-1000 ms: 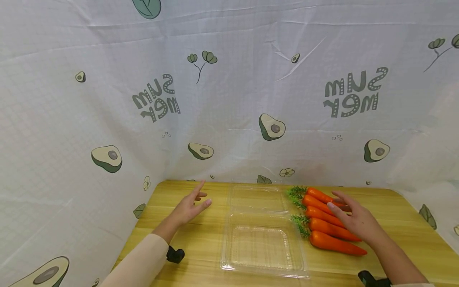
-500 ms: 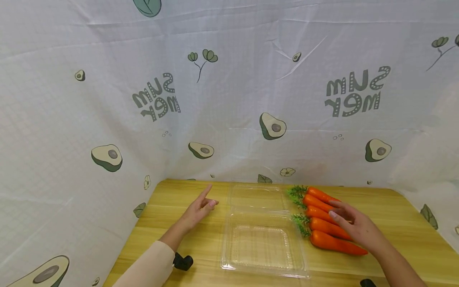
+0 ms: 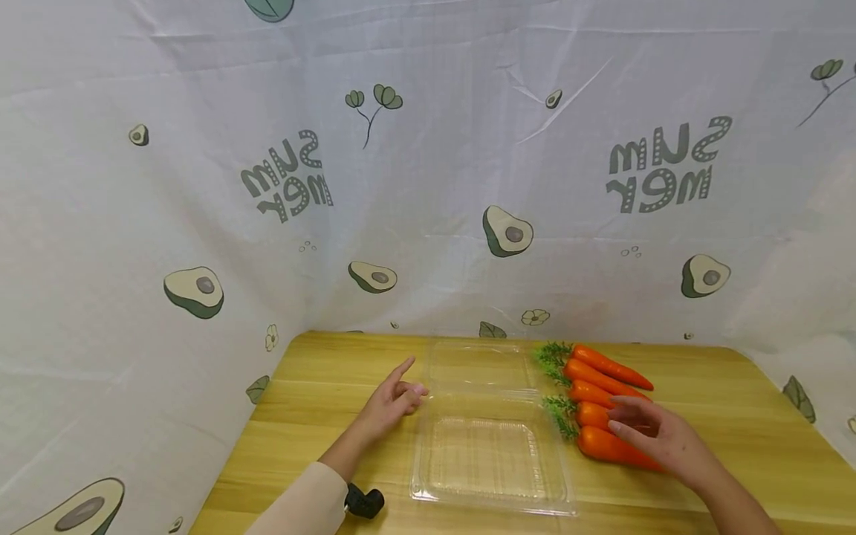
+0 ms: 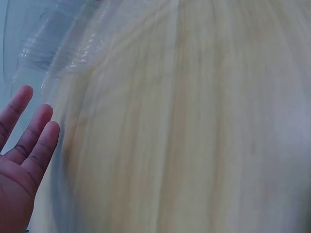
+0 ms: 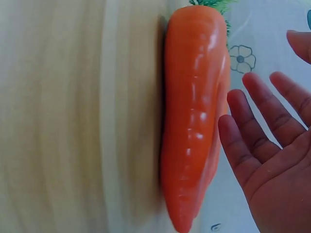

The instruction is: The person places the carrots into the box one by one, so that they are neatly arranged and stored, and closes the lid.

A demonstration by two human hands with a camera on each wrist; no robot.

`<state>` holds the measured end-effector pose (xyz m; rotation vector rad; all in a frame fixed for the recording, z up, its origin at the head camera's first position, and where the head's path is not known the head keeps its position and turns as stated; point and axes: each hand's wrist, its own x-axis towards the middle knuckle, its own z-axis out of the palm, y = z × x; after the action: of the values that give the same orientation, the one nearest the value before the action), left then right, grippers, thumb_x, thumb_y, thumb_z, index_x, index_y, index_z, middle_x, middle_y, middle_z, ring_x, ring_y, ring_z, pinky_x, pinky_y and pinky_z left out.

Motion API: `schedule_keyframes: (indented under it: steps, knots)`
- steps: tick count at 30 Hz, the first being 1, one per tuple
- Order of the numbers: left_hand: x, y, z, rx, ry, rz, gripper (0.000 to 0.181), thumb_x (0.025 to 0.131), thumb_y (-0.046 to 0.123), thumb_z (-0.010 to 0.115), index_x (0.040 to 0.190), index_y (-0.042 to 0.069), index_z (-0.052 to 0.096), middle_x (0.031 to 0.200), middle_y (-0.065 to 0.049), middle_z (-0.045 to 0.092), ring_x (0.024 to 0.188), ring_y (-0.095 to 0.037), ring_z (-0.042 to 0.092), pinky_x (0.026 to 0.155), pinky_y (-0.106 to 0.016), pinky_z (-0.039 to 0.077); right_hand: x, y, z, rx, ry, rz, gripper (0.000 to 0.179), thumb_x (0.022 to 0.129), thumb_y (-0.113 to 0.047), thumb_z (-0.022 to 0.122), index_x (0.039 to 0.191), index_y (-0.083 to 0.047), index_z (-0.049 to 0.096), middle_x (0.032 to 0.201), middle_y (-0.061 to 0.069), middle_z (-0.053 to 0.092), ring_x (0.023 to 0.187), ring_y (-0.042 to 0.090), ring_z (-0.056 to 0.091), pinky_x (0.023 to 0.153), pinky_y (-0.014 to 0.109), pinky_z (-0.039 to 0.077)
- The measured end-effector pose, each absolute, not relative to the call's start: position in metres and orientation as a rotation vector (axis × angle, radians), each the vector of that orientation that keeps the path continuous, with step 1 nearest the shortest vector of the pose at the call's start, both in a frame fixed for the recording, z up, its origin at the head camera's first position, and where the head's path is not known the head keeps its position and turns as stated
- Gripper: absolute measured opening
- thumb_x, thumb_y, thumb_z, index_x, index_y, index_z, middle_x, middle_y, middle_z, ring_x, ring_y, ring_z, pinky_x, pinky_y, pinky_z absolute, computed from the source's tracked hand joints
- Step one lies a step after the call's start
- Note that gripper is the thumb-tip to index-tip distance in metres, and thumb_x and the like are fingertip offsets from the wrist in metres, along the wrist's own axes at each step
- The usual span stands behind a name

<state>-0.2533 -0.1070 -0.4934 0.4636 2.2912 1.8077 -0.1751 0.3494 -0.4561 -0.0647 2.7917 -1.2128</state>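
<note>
Several orange carrots with green leafy tops lie in a row on the right of the table. Over the nearer ones hovers my right hand, fingers spread and slightly bent, holding nothing; in the right wrist view a carrot lies beside the fingertips. A clear plastic clamshell box lies unfolded in the middle, base nearer and lid farther. My left hand is at the box's left edge, index finger extended and nothing in its grasp. Whether it touches the box cannot be told. The left wrist view shows the box blurred.
The wooden table has its far edge against a white curtain printed with avocados and mirrored lettering. A black wrist strap piece sits at the left sleeve.
My left hand has moved right, up to the box's edge. My right hand has come nearer along the row, from the farther carrots to the nearer ones. Carrots and box have stayed put.
</note>
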Motion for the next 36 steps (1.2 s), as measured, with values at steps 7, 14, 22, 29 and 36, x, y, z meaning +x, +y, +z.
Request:
schedule_keyframes:
  steps: [7, 14, 22, 29, 36]
  knots:
    - [-0.254, -0.093, -0.501, 0.408, 2.227, 1.93, 0.073, 0.102, 0.016, 0.062, 0.163, 0.008, 0.023, 0.119, -0.026, 0.07, 0.104, -0.028, 0.071, 0.083, -0.026, 0.058, -0.171, 0.352, -0.465, -0.047, 2.817, -1.194, 0.054, 0.096, -0.034, 0.072, 0.137, -0.001, 0.059, 0.129, 0.018, 0.068, 0.094, -0.017, 0.055, 0.078, 0.017, 0.054]
    - [-0.254, -0.083, -0.507, 0.41, 2.114, 2.044, 0.072, 0.1, 0.008, 0.061, 0.162, 0.003, 0.024, 0.121, -0.03, 0.069, 0.11, -0.037, 0.071, 0.079, -0.018, 0.055, -0.17, 0.349, -0.472, -0.115, 2.93, -0.933, 0.044, 0.089, -0.05, 0.076, 0.121, -0.019, 0.072, 0.123, 0.005, 0.071, 0.106, -0.003, 0.057, 0.083, 0.021, 0.052]
    - [-0.251, -0.075, -0.513, 0.387, 2.013, 2.119, 0.062, 0.104, 0.012, 0.055, 0.159, 0.001, 0.03, 0.128, -0.029, 0.067, 0.121, -0.045, 0.065, 0.098, -0.036, 0.058, -0.173, 0.347, -0.474, -0.135, 2.914, -0.872, 0.046, 0.087, -0.047, 0.078, 0.124, -0.02, 0.071, 0.13, 0.01, 0.069, 0.122, 0.036, 0.06, 0.087, 0.029, 0.051]
    - [-0.249, -0.065, -0.519, 0.31, 1.891, 2.244, 0.054, 0.104, 0.011, 0.051, 0.155, -0.003, 0.037, 0.127, -0.024, 0.07, 0.119, -0.035, 0.068, 0.104, -0.045, 0.055, -0.171, 0.341, -0.474, -0.173, 2.908, -0.84, 0.049, 0.083, -0.046, 0.082, 0.125, -0.023, 0.071, 0.129, 0.003, 0.069, 0.12, 0.027, 0.06, 0.09, 0.031, 0.052]
    - [-0.246, -0.059, -0.521, 0.265, 1.901, 2.322, 0.051, 0.103, 0.009, 0.051, 0.15, -0.008, 0.042, 0.121, -0.023, 0.073, 0.109, -0.027, 0.074, 0.097, -0.041, 0.059, -0.173, 0.341, -0.474, -0.194, 2.856, -0.879, 0.055, 0.083, -0.042, 0.083, 0.13, -0.018, 0.069, 0.135, 0.008, 0.066, 0.125, 0.031, 0.058, 0.092, 0.031, 0.052]
